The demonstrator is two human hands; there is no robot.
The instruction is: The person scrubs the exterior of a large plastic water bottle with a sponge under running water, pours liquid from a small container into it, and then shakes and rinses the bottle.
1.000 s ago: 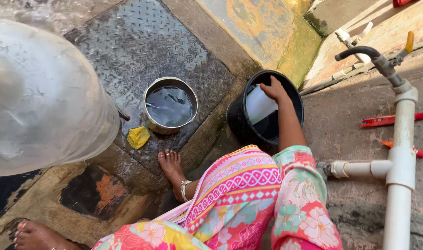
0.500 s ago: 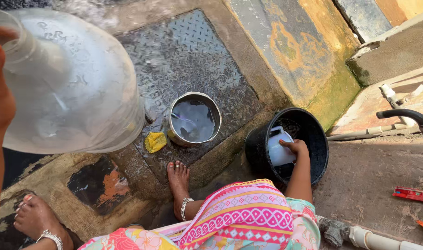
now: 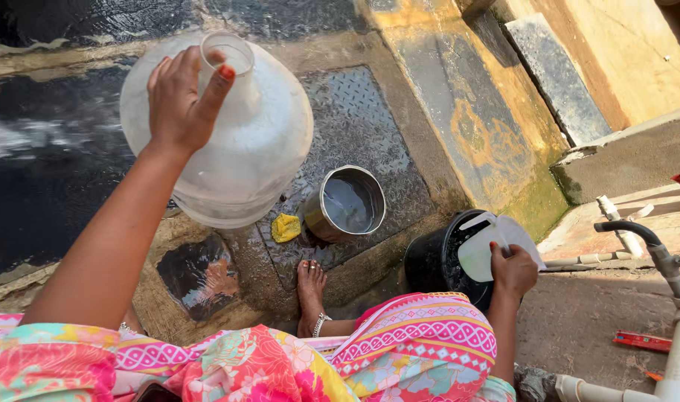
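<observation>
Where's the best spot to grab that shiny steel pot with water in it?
Probably the rim of the steel pot, taken from above with a hand on each side. It stands upright and open on the patterned metal plate, no handle shows, and water fills it, so a level two-sided lift should spill least. The near side by the bare foot looks the easiest way in.

You wear a loose, brightly patterned garment (image 3: 295, 365) in pink, with floral patches of orange, yellow and teal and bands of white zigzag trim. Your arms are bare. Your left hand (image 3: 178, 97) has red-orange polished nails. One bare foot (image 3: 310, 286) shows, with a silver anklet (image 3: 321, 324).
</observation>
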